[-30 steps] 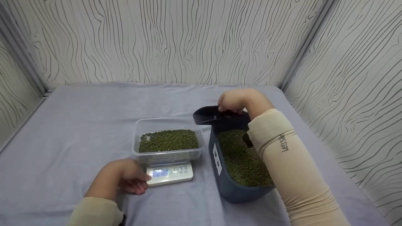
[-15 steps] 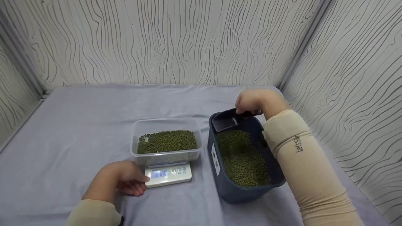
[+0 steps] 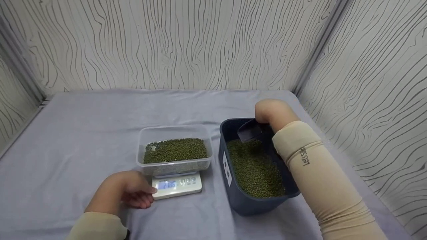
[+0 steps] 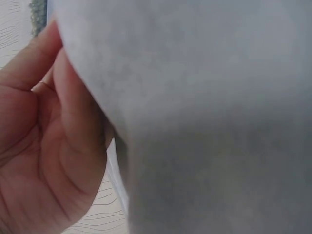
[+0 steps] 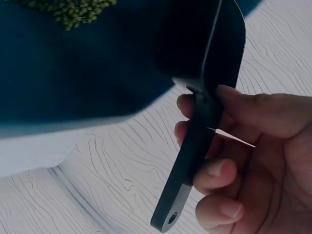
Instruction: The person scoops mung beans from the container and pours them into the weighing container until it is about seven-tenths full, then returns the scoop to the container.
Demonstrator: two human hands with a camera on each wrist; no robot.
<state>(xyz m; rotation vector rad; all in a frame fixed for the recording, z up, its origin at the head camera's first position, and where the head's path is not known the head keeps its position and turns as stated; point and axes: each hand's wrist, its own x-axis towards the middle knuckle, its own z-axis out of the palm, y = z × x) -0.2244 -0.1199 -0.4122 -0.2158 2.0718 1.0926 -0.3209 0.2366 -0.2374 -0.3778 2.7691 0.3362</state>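
1. the right hand grips a dark scoop by its handle; in the right wrist view the thumb presses where handle and bowl meet, the fingers curl around from the other side, and the handle's holed end sticks out past them.
2. the scoop's bowl is inside the far end of a dark blue bin, tilted, its lip right by the green beans there; i cannot tell whether it touches them.
3. those beans slope, heaped toward the bin's left side, and a white label is on its outer left wall.
4. the left hand has its thumb at the near left corner of a white scale, fingers bent beside it; i cannot tell whether they pinch it.
5. the scale's lit display seems to read 218.6.
6. a clear plastic container sits on the scale, left of the bin and apart from it, with a layer of green beans inside.
7. scale and bin stand on a pale lavender cloth, before a wall patterned with wavy grain lines.
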